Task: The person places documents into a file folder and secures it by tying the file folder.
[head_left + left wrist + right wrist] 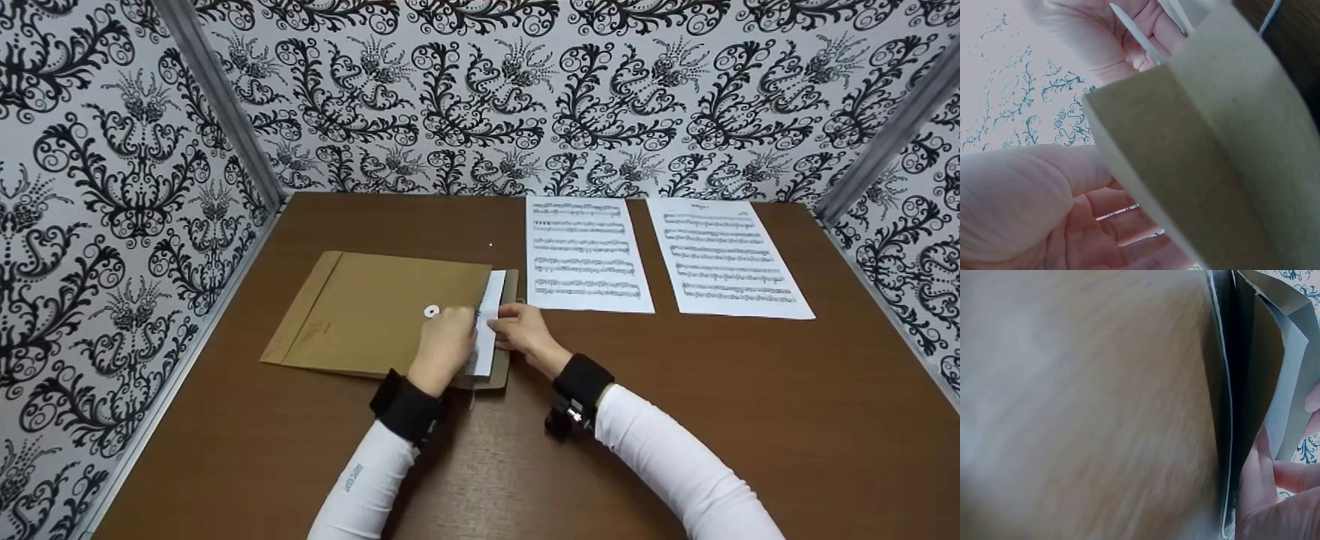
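A brown paper envelope (375,307) lies on the table with its mouth to the right and a white round button (431,310) on its face. White paper (484,360) sticks out of the mouth, over the envelope's flap. With thumb and fingers, my left hand (448,341) grips the envelope's upper edge at the mouth, lifting it a little. At the paper's right edge, my right hand (526,330) pinches the paper; its fingers (1258,467) reach the white sheet in the right wrist view. A thin string (1224,382) hangs by the flap.
Two sheets of printed music lie flat at the back right, a left sheet (589,259) and a right sheet (727,259). Patterned walls (480,97) enclose the brown table (675,397) at the back and sides.
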Available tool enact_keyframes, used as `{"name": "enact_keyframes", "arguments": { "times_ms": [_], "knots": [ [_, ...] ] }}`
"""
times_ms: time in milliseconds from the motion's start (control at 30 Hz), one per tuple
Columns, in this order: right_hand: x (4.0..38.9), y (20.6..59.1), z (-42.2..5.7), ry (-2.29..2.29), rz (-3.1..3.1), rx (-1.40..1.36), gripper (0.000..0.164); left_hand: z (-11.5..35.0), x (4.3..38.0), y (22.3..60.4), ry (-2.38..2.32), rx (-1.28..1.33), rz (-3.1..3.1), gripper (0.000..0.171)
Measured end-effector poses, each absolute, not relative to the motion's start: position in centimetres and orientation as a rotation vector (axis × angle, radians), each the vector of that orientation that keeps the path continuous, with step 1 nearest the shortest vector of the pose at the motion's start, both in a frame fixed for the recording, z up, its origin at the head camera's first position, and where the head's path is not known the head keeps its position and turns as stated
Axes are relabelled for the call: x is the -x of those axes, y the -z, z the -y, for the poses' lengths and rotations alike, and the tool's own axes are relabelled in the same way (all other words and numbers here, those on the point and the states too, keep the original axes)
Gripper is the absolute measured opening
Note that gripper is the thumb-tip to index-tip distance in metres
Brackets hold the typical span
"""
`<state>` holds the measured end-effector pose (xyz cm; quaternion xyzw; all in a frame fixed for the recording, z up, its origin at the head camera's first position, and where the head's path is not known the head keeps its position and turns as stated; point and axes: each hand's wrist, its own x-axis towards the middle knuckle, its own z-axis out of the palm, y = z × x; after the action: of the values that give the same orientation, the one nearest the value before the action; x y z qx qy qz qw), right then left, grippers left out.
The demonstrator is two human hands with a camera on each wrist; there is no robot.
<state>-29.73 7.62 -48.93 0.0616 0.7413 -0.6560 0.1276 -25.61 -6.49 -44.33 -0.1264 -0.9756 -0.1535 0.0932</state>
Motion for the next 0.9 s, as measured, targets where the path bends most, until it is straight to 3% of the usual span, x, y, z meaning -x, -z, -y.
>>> {"name": "enact_keyframes", "arguments": {
  "times_ms": [900],
  "knots": [
    [30.1, 49.1, -5.0, 2.000, -2.077, -0.200, 0.031, 7.1, 25.5, 43.7, 0.532, 0.402, 2.841, 0.009]
  ]
}}
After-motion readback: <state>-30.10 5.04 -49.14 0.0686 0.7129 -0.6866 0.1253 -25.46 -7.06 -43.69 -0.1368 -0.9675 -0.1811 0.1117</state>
